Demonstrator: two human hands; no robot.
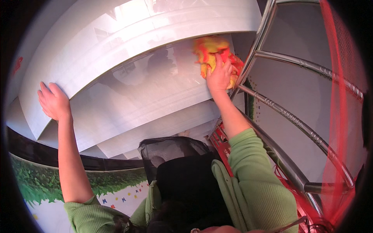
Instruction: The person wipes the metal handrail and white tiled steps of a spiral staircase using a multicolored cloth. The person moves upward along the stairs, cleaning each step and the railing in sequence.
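A red and yellow cloth (207, 55) lies bunched under my right hand (219, 74), whose fingers grip it against the right end of a pale, glossy stair tread (151, 84), beside the metal railing. Part of the cloth is blurred. On the left, my left hand (54, 100) rests flat with spread fingers on the higher step (87, 67), near its front edge, and holds nothing.
Stainless steel railing bars (291, 115) run down the right side, with red netting (335, 122) hung over them. Lower steps (157, 129) descend towards me. A dark skirting (96, 163) and a wall painted with green leaves (43, 180) border the left.
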